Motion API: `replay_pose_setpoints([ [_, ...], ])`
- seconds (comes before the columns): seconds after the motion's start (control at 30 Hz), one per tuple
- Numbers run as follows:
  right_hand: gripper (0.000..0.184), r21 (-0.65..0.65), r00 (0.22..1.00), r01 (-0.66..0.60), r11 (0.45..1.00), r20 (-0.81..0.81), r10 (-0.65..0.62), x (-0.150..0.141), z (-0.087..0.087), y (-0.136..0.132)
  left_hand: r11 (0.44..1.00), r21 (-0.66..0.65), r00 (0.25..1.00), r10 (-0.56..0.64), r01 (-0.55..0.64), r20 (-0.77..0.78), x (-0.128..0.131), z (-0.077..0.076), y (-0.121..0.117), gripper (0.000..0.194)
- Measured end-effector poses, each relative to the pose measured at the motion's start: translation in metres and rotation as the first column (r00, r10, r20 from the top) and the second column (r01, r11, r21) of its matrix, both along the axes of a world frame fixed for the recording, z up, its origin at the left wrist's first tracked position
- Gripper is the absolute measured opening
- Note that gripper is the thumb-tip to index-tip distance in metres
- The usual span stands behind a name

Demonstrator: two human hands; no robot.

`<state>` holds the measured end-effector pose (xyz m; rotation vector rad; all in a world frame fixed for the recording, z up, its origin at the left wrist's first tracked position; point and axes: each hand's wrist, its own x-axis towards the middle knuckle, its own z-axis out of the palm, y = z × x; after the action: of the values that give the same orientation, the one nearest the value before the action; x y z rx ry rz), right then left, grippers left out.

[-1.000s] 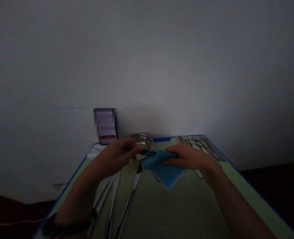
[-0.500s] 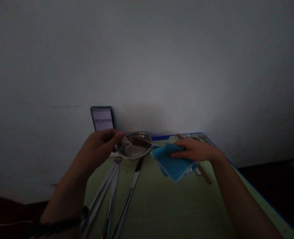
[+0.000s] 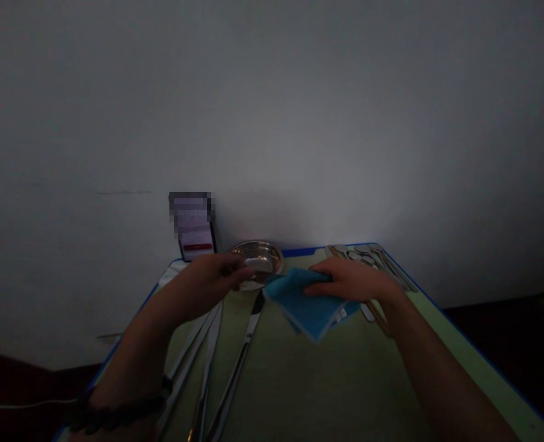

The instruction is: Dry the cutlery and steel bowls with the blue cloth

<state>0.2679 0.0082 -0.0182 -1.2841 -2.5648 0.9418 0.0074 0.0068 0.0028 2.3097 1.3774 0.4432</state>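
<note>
My left hand (image 3: 217, 276) is closed, thumb and fingers pinched on the end of a metal table knife. Only a short stretch of the knife's blade (image 3: 261, 275) shows between my hands, dim and slightly blurred. My right hand (image 3: 345, 279) grips a folded blue cloth (image 3: 311, 304), which covers the knife's other end. Behind my left fingers stands a round steel bowl (image 3: 272, 255) against the wall. Beneath my hands, a long knife (image 3: 242, 356) lies on the green table (image 3: 313, 393), with its dark tip near the bowl.
To the left, several long utensils (image 3: 210, 350) lie side by side, partly behind my left forearm. Spoons and other cutlery (image 3: 368, 255) lie at the back right, partly hidden by my right hand. A phone (image 3: 196, 230) leans on the wall (image 3: 272, 123) at the back left.
My left hand has moved right, closer to the cloth, so less of the knife shows. The cloth and my right hand have shifted slightly left.
</note>
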Motion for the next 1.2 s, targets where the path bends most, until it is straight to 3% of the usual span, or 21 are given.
replay_pose_setpoints([
  [0.13, 0.037, -0.009, 0.998, 0.057, 0.998, -0.003, -0.057, 0.016, 0.002, 0.001, 0.951, 0.112, 0.950, 0.270, -0.288, 0.154, -0.014, -0.001, 0.010, 0.037],
  [0.23, 0.040, 0.040, 0.986, 0.138, 0.990, -0.095, -0.134, 0.020, 0.003, 0.000, 0.913, 0.114, 0.912, 0.369, -0.392, 0.180, -0.021, -0.004, 0.014, 0.039],
  [0.4, 0.060, -0.032, 0.951, 0.298, 0.954, -0.078, -0.300, 0.006, 0.004, -0.002, 0.929, 0.174, 0.946, 0.320, -0.325, 0.060, -0.006, -0.003, 0.010, 0.043],
  [0.57, 0.045, 0.016, 0.996, 0.074, 0.997, -0.058, -0.073, -0.002, 0.004, -0.003, 0.959, 0.140, 0.969, 0.242, -0.248, 0.056, 0.010, 0.000, 0.005, 0.043],
  [0.63, 0.041, 0.019, 0.997, 0.041, 0.999, -0.067, -0.040, 0.000, 0.004, -0.002, 0.957, 0.149, 0.968, 0.240, -0.247, 0.068, 0.010, 0.001, 0.005, 0.043],
  [0.87, 0.050, 0.019, 0.983, 0.158, 0.987, -0.101, -0.155, 0.018, 0.006, 0.001, 0.899, 0.181, 0.910, 0.363, -0.399, 0.200, -0.007, 0.007, 0.003, 0.038],
  [1.03, 0.044, -0.147, 0.983, 0.120, 0.982, -0.124, -0.138, 0.018, 0.003, 0.000, 0.934, 0.088, 0.920, 0.318, -0.346, 0.230, -0.007, 0.009, 0.000, 0.036],
  [1.2, 0.049, -0.332, 0.940, 0.159, 0.930, -0.236, -0.245, 0.004, -0.002, -0.003, 0.965, 0.060, 0.948, 0.236, -0.254, 0.215, 0.003, 0.012, -0.003, 0.035],
])
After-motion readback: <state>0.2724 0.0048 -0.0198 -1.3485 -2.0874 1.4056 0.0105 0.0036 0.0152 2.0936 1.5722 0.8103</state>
